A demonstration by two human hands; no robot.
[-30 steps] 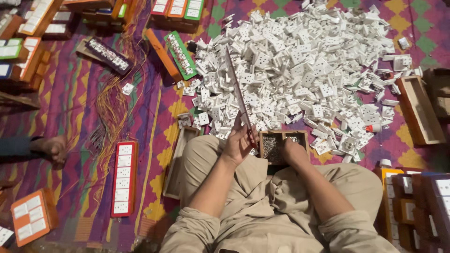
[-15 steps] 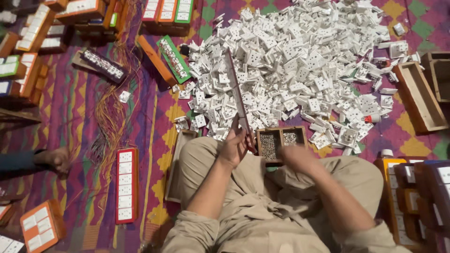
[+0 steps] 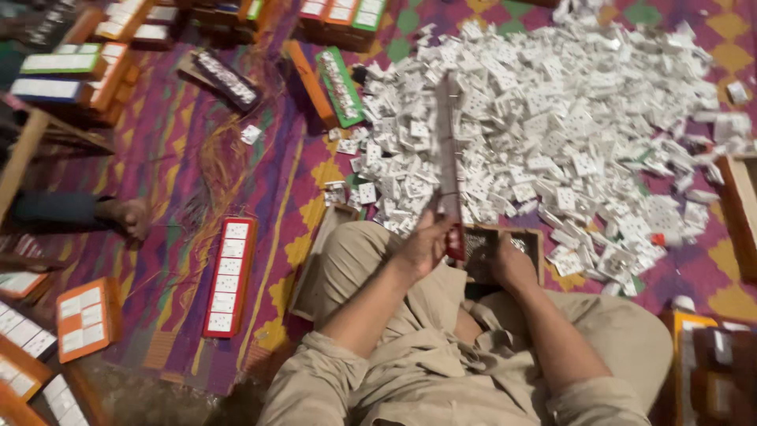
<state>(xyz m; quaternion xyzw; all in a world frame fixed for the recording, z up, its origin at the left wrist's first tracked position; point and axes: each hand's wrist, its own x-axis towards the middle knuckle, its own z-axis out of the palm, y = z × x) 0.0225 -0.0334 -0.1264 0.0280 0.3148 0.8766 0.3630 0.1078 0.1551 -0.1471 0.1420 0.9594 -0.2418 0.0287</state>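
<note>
Our left hand [image 3: 426, 243] is closed around the lower end of a long, narrow red strip [image 3: 448, 158], which rises from our lap and leans out over the heap of small white switch plates [image 3: 568, 134] on the patterned mat [image 3: 260, 197]. Judging by how straight it stands from a grip at one end, we take the strip to be stiff and fairly light; a hold nearer its middle would likely steady it better, since the far end has room to sway. Our right hand [image 3: 511, 264] rests curled at the edge of the small wooden tray [image 3: 505, 241] between our knees, just beside the strip's base; we cannot tell whether its fingers pinch anything. The white plates look light, hard and smooth, easy to scatter. A red-framed board of white switches [image 3: 229, 276] lies on the mat to our left, well apart.
</note>
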